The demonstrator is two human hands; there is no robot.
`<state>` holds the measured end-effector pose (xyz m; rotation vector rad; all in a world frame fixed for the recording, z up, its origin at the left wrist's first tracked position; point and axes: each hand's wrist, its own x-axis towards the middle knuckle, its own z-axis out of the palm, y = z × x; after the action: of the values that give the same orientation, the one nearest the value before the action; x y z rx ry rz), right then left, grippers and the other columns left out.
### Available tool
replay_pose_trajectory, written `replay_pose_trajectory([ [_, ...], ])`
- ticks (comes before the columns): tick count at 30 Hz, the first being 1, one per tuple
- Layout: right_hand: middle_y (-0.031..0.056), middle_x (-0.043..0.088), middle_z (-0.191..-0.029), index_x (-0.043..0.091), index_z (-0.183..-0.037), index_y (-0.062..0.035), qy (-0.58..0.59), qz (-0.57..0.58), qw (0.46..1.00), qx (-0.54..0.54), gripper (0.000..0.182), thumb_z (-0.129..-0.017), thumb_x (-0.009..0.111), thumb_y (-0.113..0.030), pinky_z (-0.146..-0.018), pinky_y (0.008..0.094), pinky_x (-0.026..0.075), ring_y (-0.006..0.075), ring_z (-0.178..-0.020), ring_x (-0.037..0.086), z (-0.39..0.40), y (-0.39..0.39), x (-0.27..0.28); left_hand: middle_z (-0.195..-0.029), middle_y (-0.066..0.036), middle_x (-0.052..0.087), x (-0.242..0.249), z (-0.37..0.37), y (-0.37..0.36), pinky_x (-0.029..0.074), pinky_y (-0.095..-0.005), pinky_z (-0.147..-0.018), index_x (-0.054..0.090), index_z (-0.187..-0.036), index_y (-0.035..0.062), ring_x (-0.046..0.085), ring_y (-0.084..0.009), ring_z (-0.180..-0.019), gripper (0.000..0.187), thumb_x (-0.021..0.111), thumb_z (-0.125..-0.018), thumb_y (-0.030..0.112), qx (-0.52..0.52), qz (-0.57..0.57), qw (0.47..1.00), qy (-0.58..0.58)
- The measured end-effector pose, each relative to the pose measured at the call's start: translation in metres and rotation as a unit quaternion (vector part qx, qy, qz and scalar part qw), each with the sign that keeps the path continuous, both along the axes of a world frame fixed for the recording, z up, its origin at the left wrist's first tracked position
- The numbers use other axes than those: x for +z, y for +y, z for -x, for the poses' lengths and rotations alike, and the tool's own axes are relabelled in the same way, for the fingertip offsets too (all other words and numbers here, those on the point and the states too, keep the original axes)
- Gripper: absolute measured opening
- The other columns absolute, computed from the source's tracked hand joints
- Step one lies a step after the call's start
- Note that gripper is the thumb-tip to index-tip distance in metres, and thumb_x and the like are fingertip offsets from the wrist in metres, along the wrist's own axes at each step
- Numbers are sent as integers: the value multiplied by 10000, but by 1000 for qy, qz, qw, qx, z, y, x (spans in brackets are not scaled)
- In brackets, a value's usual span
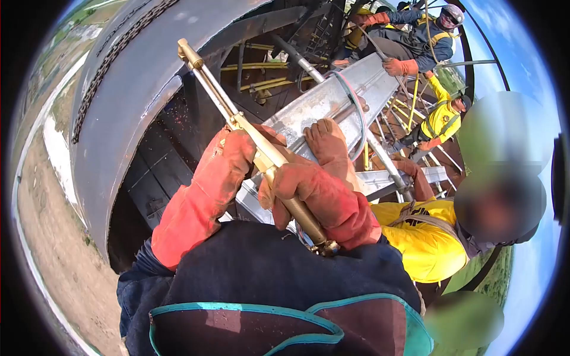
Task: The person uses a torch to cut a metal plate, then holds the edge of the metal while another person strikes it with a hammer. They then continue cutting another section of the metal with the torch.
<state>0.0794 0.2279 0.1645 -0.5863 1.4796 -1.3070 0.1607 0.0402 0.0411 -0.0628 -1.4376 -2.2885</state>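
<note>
A long brass-coloured cutting torch (222, 95) lies diagonally across the view, its head at the upper left and its hose end near my chest. My left hand (234, 151), in a red-orange work glove, is closed round its middle, by the valve body. Lower down, my right hand (303, 187), gloved the same way, wraps round the thick handle. No flame shows at the tip. Beyond the torch is a grey metal beam (297, 118), with a co-worker's gloved hand (326, 142) resting on it.
A curved steel plate (119, 107) with a chain (98, 83) rises at the left, beside a dark opening. A co-worker in yellow (427, 237) is close on the right. Two more people (442, 121) are farther back among pipes. A hose (361, 113) loops over the beam. Ground lies far below.
</note>
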Motion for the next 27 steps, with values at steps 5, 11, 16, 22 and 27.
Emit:
replay_pose_trajectory([
  [5, 134, 668, -703, 709, -937, -10, 22, 49, 995, -83, 345, -979, 647, -347, -631, 315, 549, 243, -627, 679, 4, 20, -8, -1327, -153, 766, 28, 38, 8, 589, -420, -1081, 661, -1422, 10, 745, -264, -1213, 716, 584, -1153, 669, -79, 33, 993, -78],
  [11, 61, 639, -828, 701, -1151, -78, -89, 166, 961, -203, 416, -1017, 744, -470, -584, 356, 544, 197, -581, 639, 53, 19, -65, -811, -3, 623, 45, 90, 5, 364, -365, -675, 667, -858, 97, 482, -122, -765, 353, 607, -1099, 347, -39, 202, 962, -177],
  [16, 83, 676, -869, 702, -1229, -94, -80, 134, 946, -285, 517, -1020, 766, -563, -591, 411, 597, 207, -613, 654, 100, 9, -63, -761, -46, 657, 6, 108, -14, 433, -414, -609, 670, -824, 39, 575, -195, -674, 343, 706, -1008, 326, -4, 165, 925, -342],
  [22, 68, 676, -861, 691, -1302, -148, -76, 128, 926, -347, 535, -1016, 768, -593, -583, 421, 603, 208, -591, 647, 125, -11, -77, -749, -125, 702, -5, 44, -46, 565, -424, -671, 696, -953, 5, 694, -217, -692, 338, 795, -943, 328, 43, 382, 884, -265],
  [27, 63, 663, -849, 678, -1320, -192, -70, 140, 918, -365, 486, -1039, 754, -580, -576, 416, 600, 202, -574, 630, 131, -29, -76, -769, -51, 648, -46, 7, -75, 529, -376, -626, 586, -861, 44, 630, -135, -710, 362, 856, -964, 264, 78, 400, 873, -267],
])
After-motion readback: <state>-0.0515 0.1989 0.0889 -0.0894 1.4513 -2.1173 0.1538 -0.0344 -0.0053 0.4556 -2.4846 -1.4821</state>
